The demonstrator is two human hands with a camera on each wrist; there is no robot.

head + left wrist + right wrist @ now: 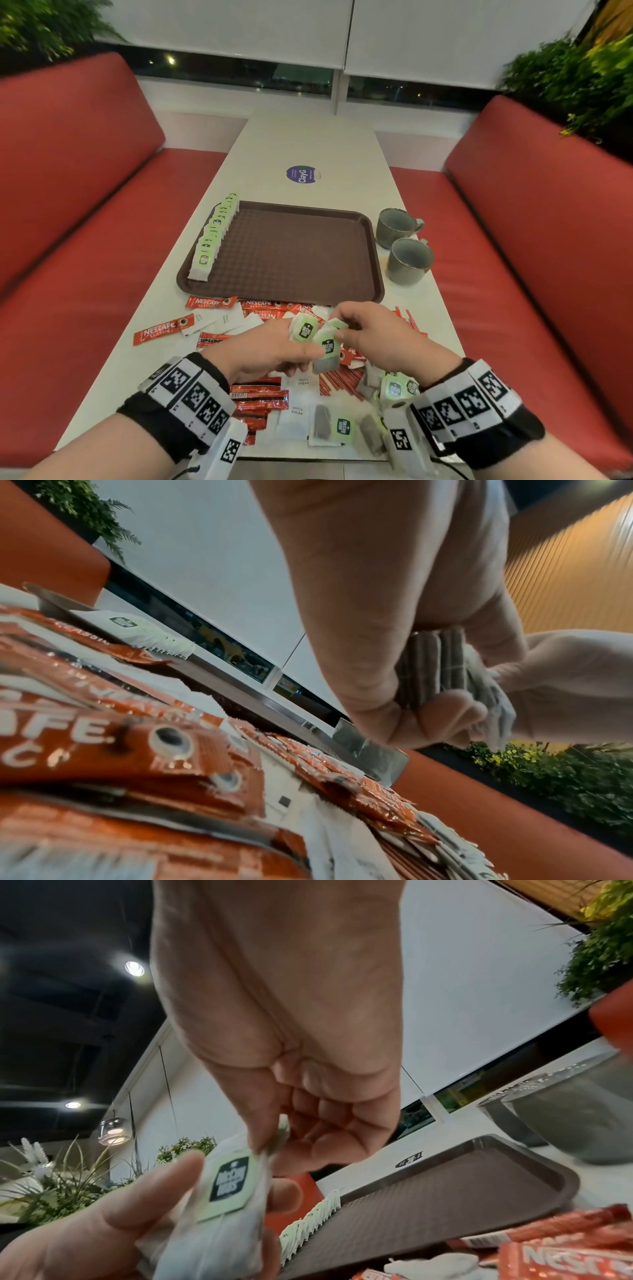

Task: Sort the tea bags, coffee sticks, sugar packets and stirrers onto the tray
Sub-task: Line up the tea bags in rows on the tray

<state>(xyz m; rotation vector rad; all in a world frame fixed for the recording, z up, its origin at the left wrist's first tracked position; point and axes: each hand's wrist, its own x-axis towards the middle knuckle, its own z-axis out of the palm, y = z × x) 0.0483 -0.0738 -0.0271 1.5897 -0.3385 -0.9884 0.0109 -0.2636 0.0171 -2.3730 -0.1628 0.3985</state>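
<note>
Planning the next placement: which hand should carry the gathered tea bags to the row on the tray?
Left, probably. The left hand already grips the tea bags, and the row lines the tray's left edge.

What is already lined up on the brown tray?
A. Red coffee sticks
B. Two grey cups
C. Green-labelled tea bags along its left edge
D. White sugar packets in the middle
C: a row of tea bags with green labels runs along the left edge of the tray, while the coffee sticks, sugar packets and cups all sit off it on the table.
</note>
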